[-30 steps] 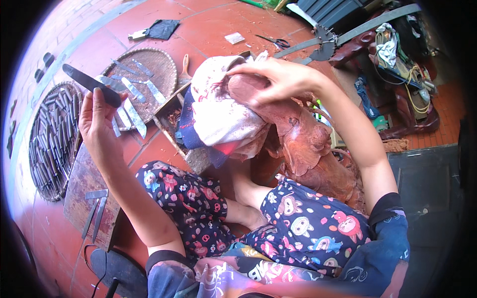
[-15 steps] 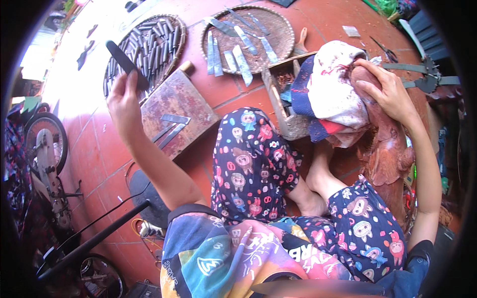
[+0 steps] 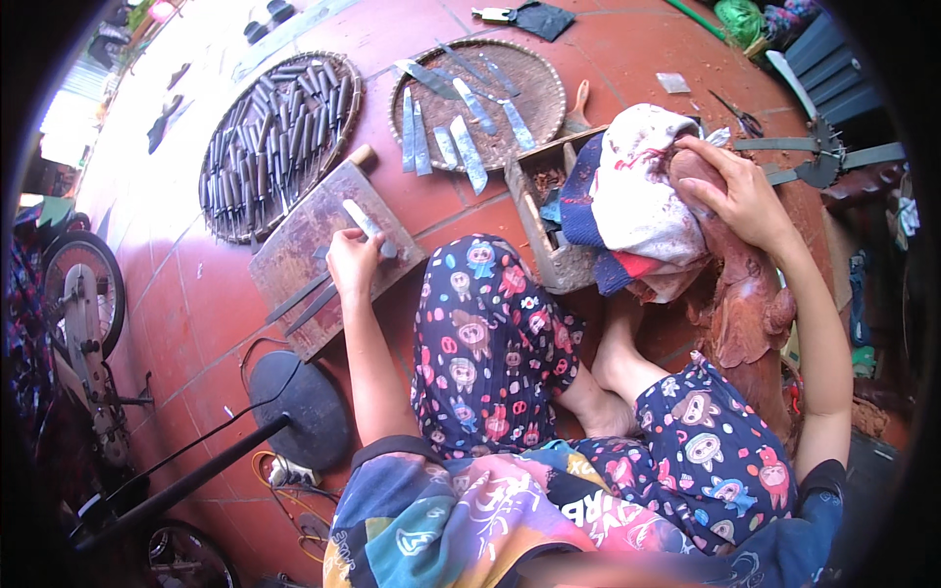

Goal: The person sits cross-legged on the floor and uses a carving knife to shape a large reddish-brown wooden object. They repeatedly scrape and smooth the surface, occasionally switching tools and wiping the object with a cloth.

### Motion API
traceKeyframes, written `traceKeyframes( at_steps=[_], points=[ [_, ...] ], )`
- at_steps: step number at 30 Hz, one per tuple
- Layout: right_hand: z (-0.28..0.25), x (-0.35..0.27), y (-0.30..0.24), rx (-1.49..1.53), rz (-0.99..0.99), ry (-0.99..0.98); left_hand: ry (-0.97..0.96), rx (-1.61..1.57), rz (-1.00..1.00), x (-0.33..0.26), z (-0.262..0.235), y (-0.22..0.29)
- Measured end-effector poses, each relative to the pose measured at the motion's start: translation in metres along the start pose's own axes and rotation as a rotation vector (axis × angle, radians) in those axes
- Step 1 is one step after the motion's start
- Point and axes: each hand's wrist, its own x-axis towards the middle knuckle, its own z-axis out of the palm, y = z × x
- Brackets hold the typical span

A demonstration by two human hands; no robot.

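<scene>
Over the near part of a stained wooden block [image 3: 291, 257], my left hand [image 3: 353, 260] is closed on a slim flat bar [image 3: 364, 218], whose pale upper side catches the light. Its exact kind is unclear. Thin dark blades [image 3: 299, 298] lie on the block beside that hand. At right, my right hand [image 3: 740, 196] rests with spread fingers over the rounded end of a reddish carved wood piece [image 3: 753, 289], steadying contact with its top. A stained white cloth [image 3: 642, 191] with blue and red parts bunches against the carving.
A round basket [image 3: 359, 93] holds many dark-handled tools. Flat blades lie on another woven tray [image 3: 537, 83]. Near my knee stands a wooden box [image 3: 529, 220] with shavings; a brush [image 3: 580, 98] lies behind it. A round black stand base [image 3: 304, 412] and a bicycle wheel [image 3: 83, 289] are at left.
My left hand has come down from above the tool basket to the wooden block, carrying the flat bar. My right hand remains on the carving. The whole view has shifted slightly.
</scene>
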Motion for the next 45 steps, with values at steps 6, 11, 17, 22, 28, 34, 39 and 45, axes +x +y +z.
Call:
traceKeyframes(
  at_steps=[6, 11, 17, 22, 28, 34, 39, 45],
  points=[
    [-0.006, -0.004, -0.002, -0.006, 0.068, -0.064, -0.078, 0.115, 0.257, 0.008, 0.008, 0.096],
    [-0.005, 0.0, -0.001, 0.009, 0.036, -0.049, -0.748, 0.287, 0.198, 0.066, 0.123, 0.127],
    [-0.004, -0.002, 0.002, -0.07, -0.002, -0.036, -0.858, -0.601, -0.215, 0.06, 0.159, 0.093],
    [-0.023, -0.005, -0.001, -0.114, -0.086, 0.2, -0.743, -0.703, 0.087, 0.004, 0.064, 0.121],
    [-0.038, 0.021, -0.029, -0.376, -0.4, 0.349, -0.888, -1.066, 0.284, -0.081, -0.013, 0.212],
    [-0.042, 0.03, -0.009, -0.091, -0.26, 0.513, -1.268, -1.41, 0.206, -0.155, -0.012, 0.301],
    [-0.062, -0.002, -0.023, 0.96, 0.038, -0.207, -1.115, -1.193, 0.556, -0.163, 0.002, 0.312],
    [-0.071, -0.05, -0.035, 0.868, 0.175, -0.376, -0.423, -0.654, 0.978, -0.216, -0.005, 0.293]
  ],
)
